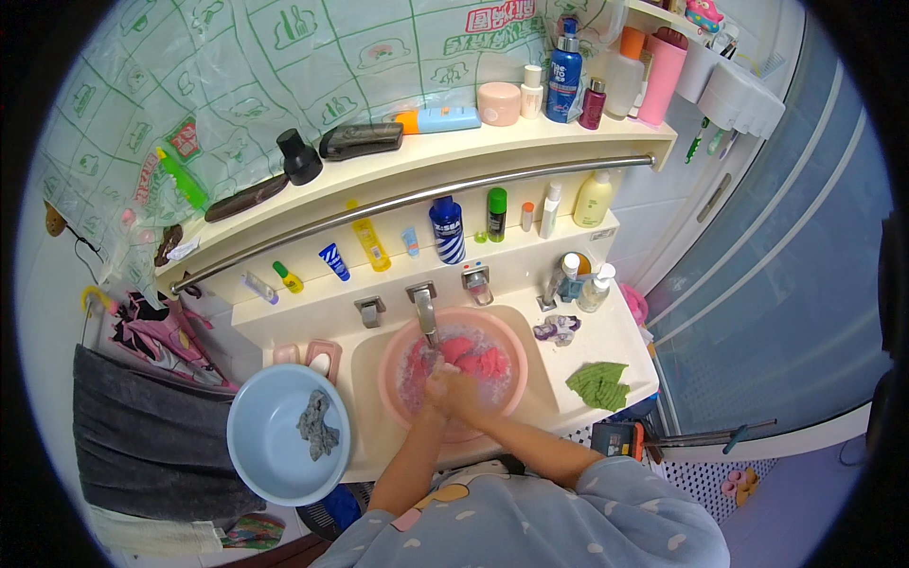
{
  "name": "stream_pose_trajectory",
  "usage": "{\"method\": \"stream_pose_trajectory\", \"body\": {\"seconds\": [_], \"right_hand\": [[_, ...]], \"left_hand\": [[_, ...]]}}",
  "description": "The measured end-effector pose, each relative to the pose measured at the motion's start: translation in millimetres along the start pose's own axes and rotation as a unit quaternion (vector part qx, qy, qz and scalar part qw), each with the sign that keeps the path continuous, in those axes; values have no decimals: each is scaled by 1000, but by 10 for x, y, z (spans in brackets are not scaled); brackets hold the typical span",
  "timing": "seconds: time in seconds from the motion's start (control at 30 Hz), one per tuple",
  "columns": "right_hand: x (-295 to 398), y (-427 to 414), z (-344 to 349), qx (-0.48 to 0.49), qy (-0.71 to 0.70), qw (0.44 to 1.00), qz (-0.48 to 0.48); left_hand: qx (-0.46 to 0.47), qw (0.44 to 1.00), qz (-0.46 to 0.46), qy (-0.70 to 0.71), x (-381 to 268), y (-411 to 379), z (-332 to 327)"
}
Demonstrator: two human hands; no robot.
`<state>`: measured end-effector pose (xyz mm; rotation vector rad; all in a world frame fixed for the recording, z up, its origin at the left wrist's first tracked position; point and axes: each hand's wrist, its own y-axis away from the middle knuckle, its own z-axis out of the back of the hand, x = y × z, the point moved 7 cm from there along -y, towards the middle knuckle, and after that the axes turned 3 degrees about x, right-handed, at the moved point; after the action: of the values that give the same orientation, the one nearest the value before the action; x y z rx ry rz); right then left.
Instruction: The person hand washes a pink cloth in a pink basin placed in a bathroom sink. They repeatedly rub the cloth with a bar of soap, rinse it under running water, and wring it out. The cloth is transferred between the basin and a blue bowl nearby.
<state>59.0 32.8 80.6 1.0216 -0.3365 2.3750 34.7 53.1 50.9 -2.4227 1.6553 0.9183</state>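
A pink plastic basin [523, 383] sits in the sink under the metal faucet [425, 312], with sudsy water and pink-red wet cloth [483, 361] in it. My left hand [434, 389] and my right hand [461, 395] are pressed together over the near part of the basin, close below the faucet. A pale, foamy bit shows at their fingertips; whether it is cloth or suds I cannot tell. The fingers are blurred and overlap, so what each one grips is unclear.
At the left a light blue basin [266, 426] holds a grey wet cloth [317, 424]. On the right counter lie a green cloth [600, 385] and a purple-and-white cloth [558, 329], near a pump bottle [596, 288]. Bottles line the shelves behind, above and below a metal rail [426, 193].
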Motion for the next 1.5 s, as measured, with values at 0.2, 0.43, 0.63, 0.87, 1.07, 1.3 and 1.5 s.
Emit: {"method": "stream_pose_trajectory", "body": {"seconds": [0.2, 0.43, 0.63, 0.87, 1.07, 1.3, 1.5], "right_hand": [[-119, -99, 234, -13, -44, 992, -121], [-9, -97, -78, -7, 81, 996, 21], [62, -107, 172, -31, 85, 995, -34], [-409, -229, 277, -84, 25, 996, 10], [-508, -18, 519, -17, -101, 988, -118], [-457, 46, 150, 163, -618, 739, -212], [-514, -22, 113, 56, -456, 873, -162]], "left_hand": [[-26, 999, 19, -10, 135, 34, -47], [-6, 996, 92, 18, 218, -68, 160], [-9, 994, 104, 24, 288, -48, 255], [-31, 998, 54, -20, -14, 9, 179], [-78, 946, -10, -316, -450, -78, 290], [-32, 829, -180, -528, 14, 148, 113], [-180, 961, -136, -161, -122, 341, 96]]}}
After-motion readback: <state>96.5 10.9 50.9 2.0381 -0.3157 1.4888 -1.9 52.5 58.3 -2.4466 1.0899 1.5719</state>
